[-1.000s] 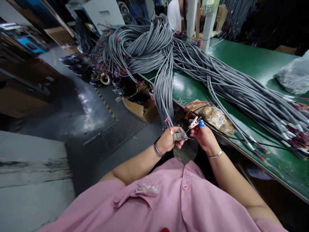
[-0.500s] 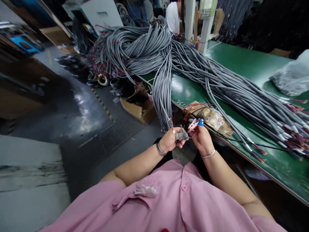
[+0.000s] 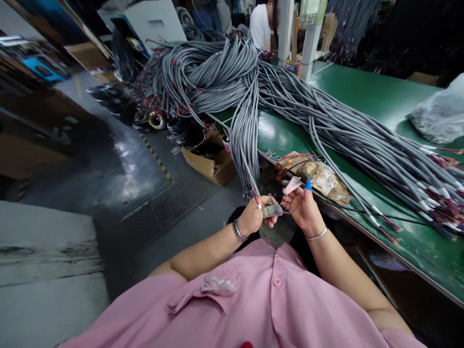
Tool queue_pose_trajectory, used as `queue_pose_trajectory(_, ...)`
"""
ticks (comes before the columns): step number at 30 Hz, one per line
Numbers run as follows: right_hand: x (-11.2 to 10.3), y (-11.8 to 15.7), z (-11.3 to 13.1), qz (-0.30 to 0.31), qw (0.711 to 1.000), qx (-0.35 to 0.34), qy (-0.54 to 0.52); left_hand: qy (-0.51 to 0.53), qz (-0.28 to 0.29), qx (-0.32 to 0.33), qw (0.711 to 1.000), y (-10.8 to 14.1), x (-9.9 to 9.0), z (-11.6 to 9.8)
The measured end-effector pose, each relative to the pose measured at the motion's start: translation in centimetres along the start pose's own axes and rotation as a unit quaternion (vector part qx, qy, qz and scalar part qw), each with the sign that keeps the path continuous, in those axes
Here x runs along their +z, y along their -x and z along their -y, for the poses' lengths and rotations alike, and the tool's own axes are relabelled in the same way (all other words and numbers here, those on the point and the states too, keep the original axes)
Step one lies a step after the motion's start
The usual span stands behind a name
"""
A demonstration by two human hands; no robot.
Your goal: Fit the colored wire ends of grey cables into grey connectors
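My left hand point(image 3: 255, 215), with a grey cover on its thumb, is closed on a grey cable whose thin coloured wires point(image 3: 255, 195) stick up beside the fingers. More thin wires poke out past the thumb toward the other hand. Just to the right is my right hand point(image 3: 304, 208), its fingers partly spread and a blue cover on the thumb. Pink and grey covers are on its fingertips. Whether a wire lies between those fingers is too small to tell. Behind the hands hangs a bundle of grey cables point(image 3: 246, 140).
A large pile of grey cables point(image 3: 206, 72) lies on the green table point(image 3: 348, 87). By its front edge is a board with a taped lump point(image 3: 326, 183). An open carton point(image 3: 203, 162) stands on the floor, a plastic bag point(image 3: 440, 113) lies right, and a person point(image 3: 259, 26) is behind.
My right thumb has lifted away from the fingers, and the right hand has opened and shifted slightly right. My left hand keeps its hold, almost unmoved.
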State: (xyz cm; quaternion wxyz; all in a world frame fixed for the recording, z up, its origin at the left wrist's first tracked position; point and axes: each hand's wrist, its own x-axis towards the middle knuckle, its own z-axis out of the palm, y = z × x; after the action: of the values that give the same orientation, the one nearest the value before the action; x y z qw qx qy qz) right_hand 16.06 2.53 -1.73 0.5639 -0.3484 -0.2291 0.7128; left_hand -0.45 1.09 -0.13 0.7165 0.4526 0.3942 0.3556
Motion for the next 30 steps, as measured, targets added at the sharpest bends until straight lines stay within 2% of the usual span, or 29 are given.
queue_pose_trajectory(6,0.7,0.7,0.9,0.003,0.999,-0.009,0.040,0.004,-0.040,0.049,0.998,0.5,0.3,0.2)
queue_pose_trajectory(12,0.0,2.0,1.0,0.028,0.991,0.053,0.123,-0.049,-0.064,0.056,0.995,0.5,0.2,0.5)
queue_pose_trajectory(17,0.6,3.0,0.9,0.035,0.973,0.000,0.229,-0.118,-0.062,0.072,0.988,0.9,0.4,0.8)
queue_pose_trajectory(22,1.0,3.0,0.4,0.012,0.972,-0.020,0.232,-0.165,-0.060,0.091,0.980,1.2,0.6,0.8)
queue_pose_trajectory(30,0.7,3.0,-0.3,0.013,0.969,-0.031,0.243,-0.183,-0.066,0.096,0.976,1.3,0.5,0.8)
